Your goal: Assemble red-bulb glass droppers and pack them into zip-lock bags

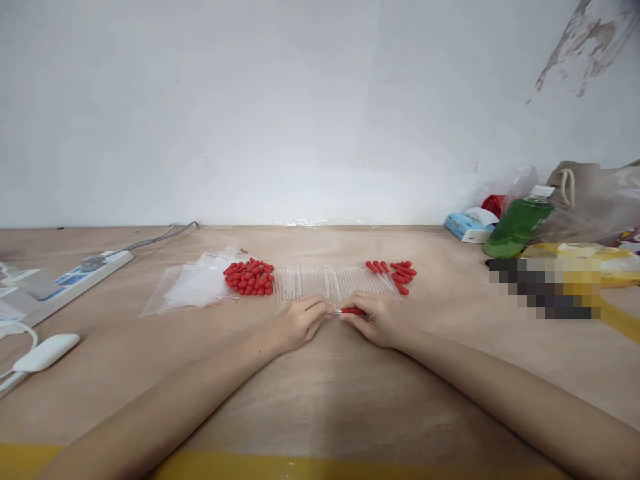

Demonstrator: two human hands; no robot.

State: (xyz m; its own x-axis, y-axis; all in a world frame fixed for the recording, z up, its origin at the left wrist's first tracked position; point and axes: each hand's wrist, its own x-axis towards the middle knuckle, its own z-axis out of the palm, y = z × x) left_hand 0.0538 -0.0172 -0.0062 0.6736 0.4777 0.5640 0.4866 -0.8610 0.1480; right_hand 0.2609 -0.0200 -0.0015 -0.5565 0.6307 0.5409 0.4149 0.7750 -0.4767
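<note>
Left hand (pixel 303 323): fingers are pinching a clear tube (pixel 338 311), most of it hidden in the grasp; right hand (pixel 379 319): thumb and fingers are gripping a red bulb (pixel 353 311); tube and bulb are lying end to end between the hands, low over the surface (pixel 320 407), just in front of the loose tubes (pixel 300 283); how far the tube is sitting inside the bulb is too small to tell.

Nearby: a heap of bulbs (pixel 253 281) is lying at the left end of the tube row, beside the clear bags (pixel 197 283); a smaller red group (pixel 400 270) is lying at the right end, by the tube ends.

Risks, as judged: if the hands are pushing off-axis, the thin tube may be bending, and could be snapping near the fingers; if the bulb's mouth is fitting tightly, the tube may be slipping back through the left grasp; if the right fingers are squeezing too hard, the bulb may be buckling and seating crooked; with the knuckles resting so near the row, a sudden slip could be scattering the loose tubes.
</note>
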